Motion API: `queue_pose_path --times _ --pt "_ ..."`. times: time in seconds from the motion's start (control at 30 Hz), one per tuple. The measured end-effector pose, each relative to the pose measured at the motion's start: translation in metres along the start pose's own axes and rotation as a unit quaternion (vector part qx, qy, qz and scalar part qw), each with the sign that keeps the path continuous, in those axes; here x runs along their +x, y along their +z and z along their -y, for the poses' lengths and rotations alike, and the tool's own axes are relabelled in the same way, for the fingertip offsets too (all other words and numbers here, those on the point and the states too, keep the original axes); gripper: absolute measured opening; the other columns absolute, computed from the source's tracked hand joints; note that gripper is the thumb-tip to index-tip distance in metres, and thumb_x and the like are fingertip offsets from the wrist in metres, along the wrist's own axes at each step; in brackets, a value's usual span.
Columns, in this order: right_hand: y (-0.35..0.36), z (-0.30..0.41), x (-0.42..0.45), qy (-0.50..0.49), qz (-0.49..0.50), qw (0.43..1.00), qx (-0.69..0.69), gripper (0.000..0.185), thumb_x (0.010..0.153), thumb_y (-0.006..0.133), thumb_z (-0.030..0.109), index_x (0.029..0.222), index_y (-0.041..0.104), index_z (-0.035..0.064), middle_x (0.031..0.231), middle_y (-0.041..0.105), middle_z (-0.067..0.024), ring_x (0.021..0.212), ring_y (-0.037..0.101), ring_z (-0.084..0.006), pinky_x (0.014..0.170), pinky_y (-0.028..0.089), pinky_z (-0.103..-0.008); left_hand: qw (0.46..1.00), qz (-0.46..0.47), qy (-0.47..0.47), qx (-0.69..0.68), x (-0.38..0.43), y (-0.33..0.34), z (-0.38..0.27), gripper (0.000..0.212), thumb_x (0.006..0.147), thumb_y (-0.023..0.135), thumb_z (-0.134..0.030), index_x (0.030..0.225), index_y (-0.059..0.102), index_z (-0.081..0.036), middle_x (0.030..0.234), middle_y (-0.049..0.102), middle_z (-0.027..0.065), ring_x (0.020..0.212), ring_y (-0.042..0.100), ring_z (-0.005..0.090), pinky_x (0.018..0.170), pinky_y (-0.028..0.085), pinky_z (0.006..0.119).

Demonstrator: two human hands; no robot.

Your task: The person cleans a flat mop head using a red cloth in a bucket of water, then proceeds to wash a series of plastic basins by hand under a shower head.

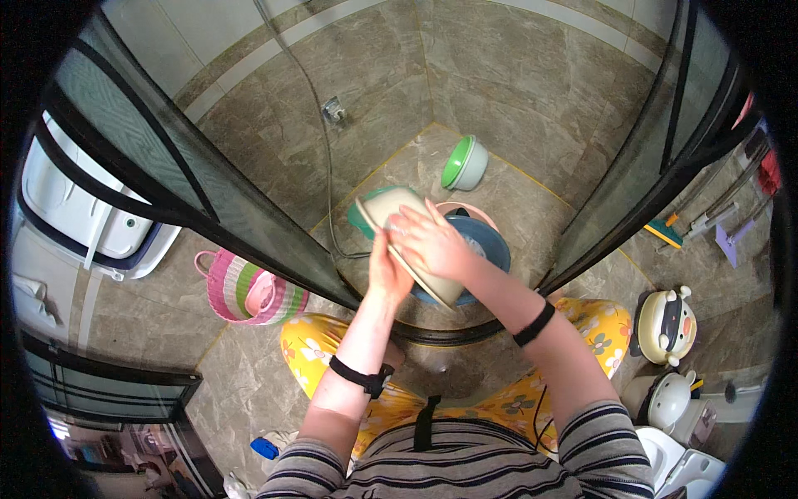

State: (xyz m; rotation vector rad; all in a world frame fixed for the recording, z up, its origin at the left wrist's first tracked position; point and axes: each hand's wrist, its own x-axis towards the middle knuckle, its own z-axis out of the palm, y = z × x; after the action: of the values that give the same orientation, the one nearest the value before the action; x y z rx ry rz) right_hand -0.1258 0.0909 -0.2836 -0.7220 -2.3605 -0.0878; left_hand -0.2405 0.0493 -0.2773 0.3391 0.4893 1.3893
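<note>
My left hand [388, 265] grips the rim of a cream plastic basin [439, 284], which is tilted on its side above the shower floor. My right hand [430, 240] lies spread against the basin's outer surface; whether it holds a small cloth or suds is unclear. Beneath the basin stands a blue basin [495, 246] with something whitish in it, partly hidden by my right arm. A pink basin [477, 212] shows behind the blue one. To the left, a green basin [361, 218] is partly covered by the cream one.
A white basin with a green inside [466, 163] lies tipped near the corner. Framed glass shower doors [249, 218] stand on both sides, with a curved threshold [449, 337] before me. A grey hose [329, 181] hangs at left. Outside are a striped basket [227, 287] and an animal-shaped stool [667, 327].
</note>
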Motion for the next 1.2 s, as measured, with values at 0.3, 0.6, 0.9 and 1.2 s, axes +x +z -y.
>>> queue_pose_path --times 0.3,0.6,0.9,1.2 --pt "0.001 0.002 0.003 0.006 -0.013 1.000 -0.028 0.032 0.070 0.046 0.020 0.102 0.048 0.0148 0.112 0.040 -0.0014 0.109 0.031 -0.0196 0.091 0.018 -0.0457 0.985 0.001 -0.058 0.159 -0.015 -0.019 0.037 0.064 0.074 0.031 -0.050 0.119 0.019 -0.006 0.119 0.030 0.0091 0.106 0.032 0.0206 0.087 0.028 0.036" --pt "-0.007 0.024 -0.023 -0.043 0.021 0.999 0.019 0.031 0.070 0.044 0.019 0.100 0.049 0.0119 0.114 0.039 -0.0015 0.110 0.030 -0.0188 0.091 0.020 -0.0437 0.993 -0.039 0.001 0.115 -0.004 -0.018 -0.001 0.057 0.074 0.033 -0.048 0.110 0.031 -0.004 0.108 0.040 0.0119 0.100 0.039 0.0232 0.085 0.031 0.036" --pt "-0.009 -0.030 0.018 0.178 -0.039 0.983 0.010 0.032 0.069 0.044 0.017 0.101 0.048 0.0119 0.108 0.043 -0.0031 0.105 0.035 -0.0201 0.091 0.020 -0.0418 0.955 0.003 0.028 0.296 -0.025 -0.023 0.029 0.027 0.078 0.046 -0.020 0.101 0.042 -0.005 0.096 0.049 0.0022 0.089 0.043 0.0109 0.078 0.032 0.025" --pt "-0.015 -0.019 0.010 0.065 0.009 0.998 0.022 0.033 0.066 0.047 0.019 0.098 0.050 0.0108 0.101 0.048 -0.0051 0.102 0.039 -0.0159 0.090 0.024 -0.0398 0.925 -0.028 0.077 0.370 -0.035 -0.035 0.019 0.026 0.078 0.046 -0.012 0.101 0.042 -0.001 0.093 0.049 0.0037 0.084 0.044 0.0100 0.075 0.033 0.023"
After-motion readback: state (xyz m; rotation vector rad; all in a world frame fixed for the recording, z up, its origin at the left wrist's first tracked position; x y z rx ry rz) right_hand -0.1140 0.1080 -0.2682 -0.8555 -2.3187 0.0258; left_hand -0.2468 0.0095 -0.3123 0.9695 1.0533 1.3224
